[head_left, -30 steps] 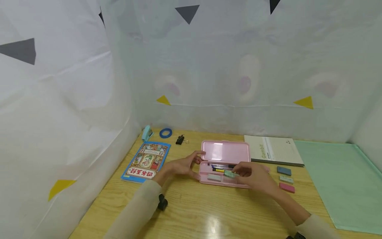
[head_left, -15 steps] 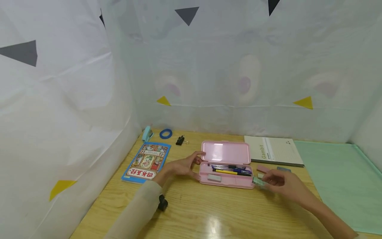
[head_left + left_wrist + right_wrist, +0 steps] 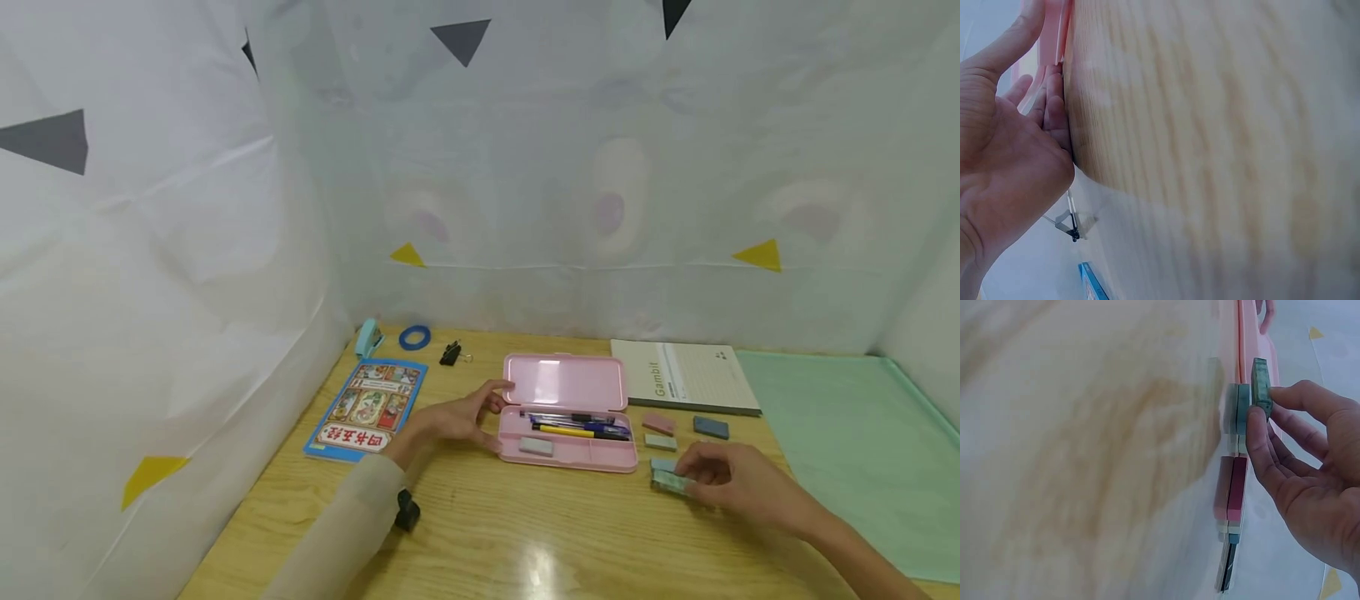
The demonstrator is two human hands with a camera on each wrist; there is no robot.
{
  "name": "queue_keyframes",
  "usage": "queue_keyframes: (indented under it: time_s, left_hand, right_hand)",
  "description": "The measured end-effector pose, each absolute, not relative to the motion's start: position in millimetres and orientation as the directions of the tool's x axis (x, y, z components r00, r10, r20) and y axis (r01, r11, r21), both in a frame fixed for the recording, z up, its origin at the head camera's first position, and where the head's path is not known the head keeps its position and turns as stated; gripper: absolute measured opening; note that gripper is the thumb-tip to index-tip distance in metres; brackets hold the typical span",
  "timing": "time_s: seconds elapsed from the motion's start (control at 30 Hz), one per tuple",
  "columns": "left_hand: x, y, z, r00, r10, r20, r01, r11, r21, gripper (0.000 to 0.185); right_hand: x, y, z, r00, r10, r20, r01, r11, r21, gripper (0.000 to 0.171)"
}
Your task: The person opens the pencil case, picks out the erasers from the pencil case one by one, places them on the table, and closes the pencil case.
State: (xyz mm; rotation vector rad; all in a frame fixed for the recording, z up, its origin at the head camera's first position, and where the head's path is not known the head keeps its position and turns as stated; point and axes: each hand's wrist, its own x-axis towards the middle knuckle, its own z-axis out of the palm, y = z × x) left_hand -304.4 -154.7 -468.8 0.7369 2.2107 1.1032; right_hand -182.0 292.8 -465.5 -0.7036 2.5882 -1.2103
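Beside the open pink plastic pencil case [image 3: 567, 435], right-hand fingers [image 3: 1259, 434] pinch a small green rubber eraser [image 3: 670, 481] by its short edges; it looks light, slightly soft and easy to grip.

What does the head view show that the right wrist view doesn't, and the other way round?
Only the head view shows the left hand resting against the open pink pencil case's left end, the pens and a grey eraser inside it, the blue picture book, the notebook and the green mat.

Only the right wrist view shows the green eraser held clear of the table, pinched between thumb and fingers.

Both show the right hand holding that eraser beside the case, with other erasers lying nearby on the table.
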Motion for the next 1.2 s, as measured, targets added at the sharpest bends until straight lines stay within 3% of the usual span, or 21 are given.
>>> queue_keyframes:
  time_s: [0.4, 0.7, 0.87, 1.2]
  left_hand:
    - [-301, -154, -466, -0.698, 0.678, -0.231, 0.208, 0.501, 0.840, 0.102]
    - [-301, -154, -466, -0.698, 0.676, -0.238, 0.208, 0.509, 0.836, 0.101]
    - [-301, -154, -465, -0.694, 0.681, -0.234, 0.215, 0.506, 0.835, 0.101]
    - [-303, -156, -469, -0.693, 0.684, -0.228, 0.228, 0.507, 0.831, 0.101]
  right_hand:
    - [-189, 293, -464, -0.829, -0.555, 0.063, -0.394, 0.499, -0.772, 0.011]
    - [-192, 284, -450, -0.856, -0.501, 0.127, -0.409, 0.505, -0.760, 0.015]
    - [-195, 263, -447, -0.873, -0.478, 0.098, -0.344, 0.460, -0.818, 0.023]
    - [-210, 205, -457, -0.801, -0.570, 0.180, -0.438, 0.354, -0.826, 0.017]
